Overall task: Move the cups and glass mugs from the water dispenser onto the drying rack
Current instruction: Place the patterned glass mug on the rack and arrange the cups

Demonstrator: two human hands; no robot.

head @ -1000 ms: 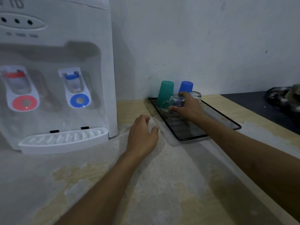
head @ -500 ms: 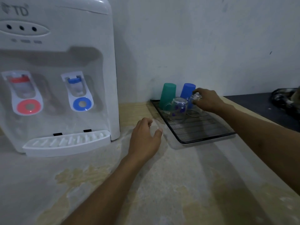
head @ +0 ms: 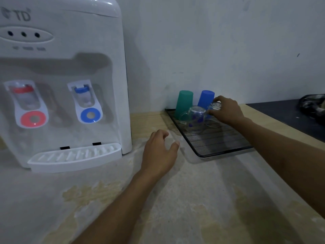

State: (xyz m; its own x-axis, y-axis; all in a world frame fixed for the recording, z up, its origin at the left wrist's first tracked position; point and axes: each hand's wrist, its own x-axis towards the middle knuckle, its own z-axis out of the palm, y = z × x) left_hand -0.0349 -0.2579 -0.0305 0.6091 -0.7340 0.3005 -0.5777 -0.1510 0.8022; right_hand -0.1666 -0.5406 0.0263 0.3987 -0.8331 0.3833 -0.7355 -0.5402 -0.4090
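Note:
A black mesh drying rack [head: 219, 145] lies on the counter against the wall. At its back stand a green cup [head: 183, 104] and a blue cup [head: 205, 98], both upside down. In front of them sits an upturned glass mug with blue dots [head: 194, 118]. To its right my right hand [head: 227, 110] grips a second glass mug [head: 214, 111], tilted over the rack. My left hand [head: 161, 153] rests on the counter left of the rack, fingers loosely apart, holding nothing. The white water dispenser [head: 61, 81] stands at the left, its drip tray [head: 73, 157] bare.
The worn counter [head: 175, 199] runs toward me. A dark surface [head: 284, 117] with a dark coiled object [head: 313, 106] lies at the far right. The wall stands right behind the rack.
My right hand let go of the dotted mug, moved right and took hold of the second glass mug. The left hand stayed put on the counter.

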